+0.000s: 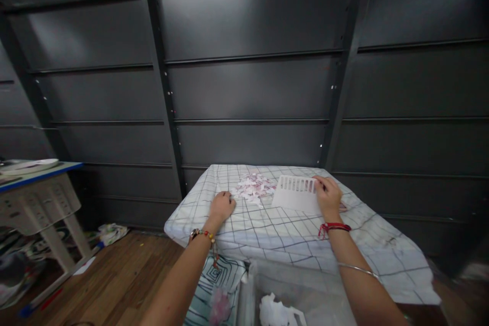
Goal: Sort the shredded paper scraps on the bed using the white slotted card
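My right hand [328,196] grips the right edge of a white sheet with a row of slots [295,201], which is held tilted just above the cloth. To its left lies a loose pile of small white and pinkish cut-out pieces [252,188]. My left hand [222,206] rests on the checked cloth [267,232] at the left side of this pile. Its fingers are loosely bent and apart, and nothing shows in them; the palm side is hidden.
Below the table's front edge stands a clear plastic bin [317,288] with white cut-out sheets [278,311] in it. Beside it is a patterned cloth [214,275] with a pink plastic bag [220,305]. A blue-edged desk [42,178] stands left; dark metal panels [248,86] rise behind.
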Available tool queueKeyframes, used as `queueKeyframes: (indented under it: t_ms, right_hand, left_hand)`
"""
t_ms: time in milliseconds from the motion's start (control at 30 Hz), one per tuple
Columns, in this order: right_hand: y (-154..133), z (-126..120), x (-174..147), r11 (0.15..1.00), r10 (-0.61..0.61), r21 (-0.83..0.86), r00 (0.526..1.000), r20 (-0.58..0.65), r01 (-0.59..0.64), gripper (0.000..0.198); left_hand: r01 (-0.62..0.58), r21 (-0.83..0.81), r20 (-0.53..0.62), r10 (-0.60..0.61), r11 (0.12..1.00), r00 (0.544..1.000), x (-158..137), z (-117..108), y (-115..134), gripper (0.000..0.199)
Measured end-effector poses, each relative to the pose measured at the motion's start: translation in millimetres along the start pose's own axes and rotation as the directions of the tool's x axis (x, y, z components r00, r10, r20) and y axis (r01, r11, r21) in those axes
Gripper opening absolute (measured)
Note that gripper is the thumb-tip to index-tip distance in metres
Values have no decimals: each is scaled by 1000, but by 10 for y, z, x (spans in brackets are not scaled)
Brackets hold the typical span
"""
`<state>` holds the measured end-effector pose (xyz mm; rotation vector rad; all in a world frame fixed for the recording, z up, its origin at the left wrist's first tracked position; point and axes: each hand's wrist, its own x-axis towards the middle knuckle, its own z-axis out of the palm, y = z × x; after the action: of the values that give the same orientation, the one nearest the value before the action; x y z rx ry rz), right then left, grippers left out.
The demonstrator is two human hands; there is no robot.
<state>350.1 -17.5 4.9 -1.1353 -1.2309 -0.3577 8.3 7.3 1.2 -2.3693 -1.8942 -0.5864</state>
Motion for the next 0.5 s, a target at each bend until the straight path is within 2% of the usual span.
queueKeyframes:
  t_ms: [300,500]
  right_hand:
    - [-28,-16,-1,998,26,-61,999,-35,-28,26]
    - [-39,-29,10,1000,3,-27,1000,-25,-4,26]
  left_hand:
    - [-10,12,14,10,1000,1000,10,-2,20,33]
    - [-24,17,9,24,1000,1000,16,0,20,32]
